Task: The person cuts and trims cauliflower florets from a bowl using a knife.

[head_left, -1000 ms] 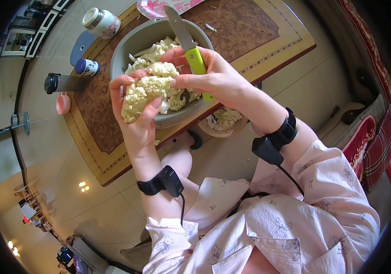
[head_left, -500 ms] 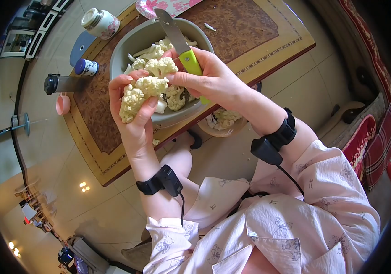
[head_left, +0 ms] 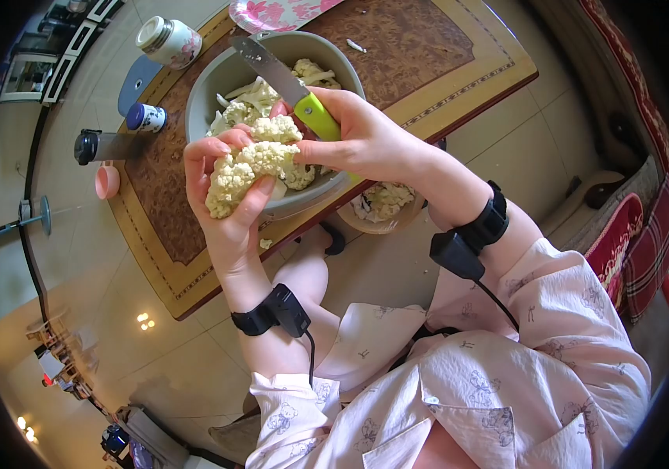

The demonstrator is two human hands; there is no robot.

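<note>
Over a grey basin (head_left: 203, 95), my left hand (head_left: 229, 227) is closed around a chunk of cauliflower (head_left: 234, 184). My right hand (head_left: 350, 133) grips a knife (head_left: 319, 117) by its lime-green handle, the metal blade pointing up and to the left. The thumb and fingertips of that same hand touch the upper part of the cauliflower. Cut cauliflower florets (head_left: 303, 178) lie in the basin below, partly covered by my hands.
The basin stands on a wooden table (head_left: 428, 47). Around it are a floral jar (head_left: 182, 47), a blue-lidded jar (head_left: 147, 117), a dark-lidded bottle (head_left: 104, 146), a pink cup (head_left: 107, 181) and a floral tray (head_left: 287, 12). A bowl of scraps (head_left: 381, 207) sits below the table edge.
The knife has tipped further left, its blade now lower over the basin. My right hand has rotated with it, and the cauliflower has shifted slightly downward.
</note>
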